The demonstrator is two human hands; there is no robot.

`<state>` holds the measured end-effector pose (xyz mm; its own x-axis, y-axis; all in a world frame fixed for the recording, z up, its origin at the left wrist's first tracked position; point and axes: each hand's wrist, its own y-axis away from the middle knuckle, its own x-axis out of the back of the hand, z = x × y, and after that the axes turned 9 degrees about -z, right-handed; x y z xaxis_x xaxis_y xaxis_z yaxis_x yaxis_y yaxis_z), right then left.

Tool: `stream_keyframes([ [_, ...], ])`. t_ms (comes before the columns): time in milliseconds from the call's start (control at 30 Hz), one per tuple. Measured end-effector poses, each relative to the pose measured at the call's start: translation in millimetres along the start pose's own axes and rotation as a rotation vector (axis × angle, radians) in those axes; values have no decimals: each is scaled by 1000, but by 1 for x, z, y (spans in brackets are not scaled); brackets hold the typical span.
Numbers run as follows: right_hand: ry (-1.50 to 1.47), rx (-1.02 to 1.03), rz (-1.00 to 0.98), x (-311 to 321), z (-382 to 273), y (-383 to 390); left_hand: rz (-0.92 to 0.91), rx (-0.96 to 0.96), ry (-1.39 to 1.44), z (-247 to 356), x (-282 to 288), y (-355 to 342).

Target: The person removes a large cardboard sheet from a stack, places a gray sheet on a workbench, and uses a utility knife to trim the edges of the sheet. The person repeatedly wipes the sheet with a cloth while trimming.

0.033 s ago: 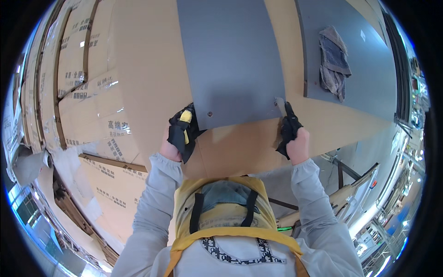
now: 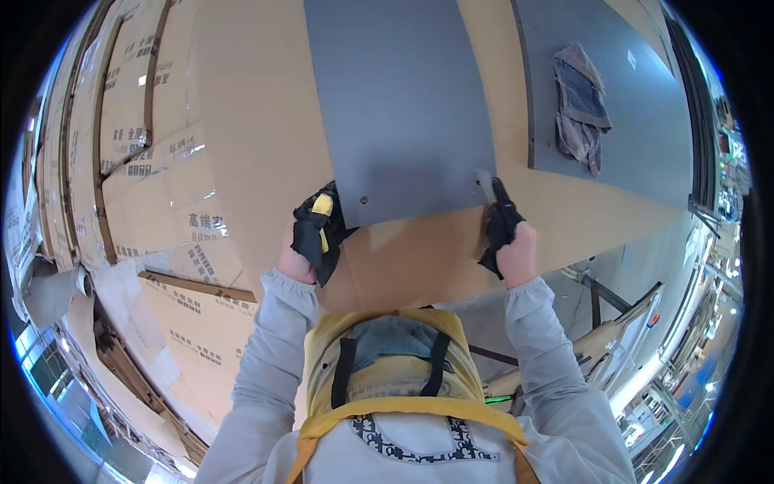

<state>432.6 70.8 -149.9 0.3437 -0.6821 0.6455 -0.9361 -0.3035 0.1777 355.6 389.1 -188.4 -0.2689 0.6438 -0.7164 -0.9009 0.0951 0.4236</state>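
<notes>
A long grey panel (image 2: 403, 105) lies on cardboard in front of me, with a small round hole near its near left corner. My left hand (image 2: 319, 230), in a black glove, is closed at that corner around a yellow object (image 2: 322, 206) whose kind I cannot make out. At the near right corner my right hand (image 2: 503, 230), also gloved in black, grips a putty knife (image 2: 485, 185). Its thin, pale blade lies over the panel by a small mark. The handle is mostly hidden in my fingers.
Right of the panel lies another grey panel (image 2: 637, 121) with a crumpled grey-brown cloth (image 2: 582, 109) on it. Stacked flat cardboard cartons (image 2: 169, 161) fill the left side. A dark metal frame (image 2: 605, 298) stands low at the right, past the cardboard edge.
The panel appears slightly further left in the picture. My right hand and the putty knife have shifted a little left; my left hand has hardly moved.
</notes>
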Motion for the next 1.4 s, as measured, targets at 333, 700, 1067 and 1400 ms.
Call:
stream_keyframes([
  [333, 236, 142, -282, -88, -70, 18, 54, -10, 37, -7, 3, 2],
  [700, -937, -348, -27, -78, -57, 27, 187, -28, -474, 14, -42, -6],
  [1067, -924, -513, 360, 8, -2, 56, -165, 362, -337, -25, -112, 45],
  [1400, -646, -440, 608, 86, 98, 90, 344, -512, -718, 73, -49, -131],
])
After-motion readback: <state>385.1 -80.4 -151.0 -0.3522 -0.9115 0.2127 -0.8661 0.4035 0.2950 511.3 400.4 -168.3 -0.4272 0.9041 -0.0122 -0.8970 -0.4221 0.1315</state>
